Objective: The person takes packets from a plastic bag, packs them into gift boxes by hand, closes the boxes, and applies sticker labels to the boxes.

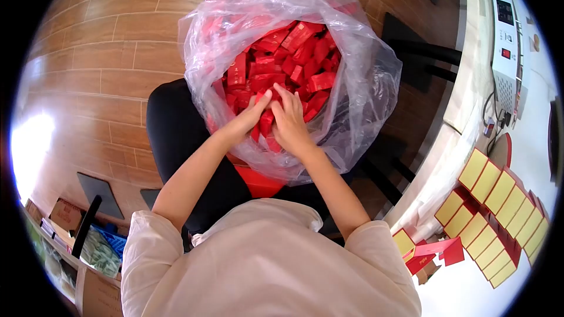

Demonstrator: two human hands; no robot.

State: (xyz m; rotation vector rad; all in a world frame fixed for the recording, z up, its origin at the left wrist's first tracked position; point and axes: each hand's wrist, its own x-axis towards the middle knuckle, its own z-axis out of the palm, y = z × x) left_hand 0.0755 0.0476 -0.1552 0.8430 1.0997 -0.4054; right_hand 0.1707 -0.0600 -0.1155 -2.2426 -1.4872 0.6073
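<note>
Small red packets (301, 36) fill a large clear plastic bag (367, 97), whose mouth is spread wide in front of me. Both of my hands reach in at its near side. My left hand (249, 118) has thumb and finger closed around a red packet (259, 96), mostly covered by the fingers. Close beside it, my right hand (288, 120) lies over the packets with fingers stretched and apart. Another red packet (267, 122) stands between the two hands. Parts of the fingers are hidden among the packets.
At right is a white table holding a white machine (505, 76) with cables and rows of red boxes with yellow faces (490, 199). A black chair seat (170, 123) is under the bag. Cardboard boxes (66, 216) stand at lower left on the tiled floor (88, 82).
</note>
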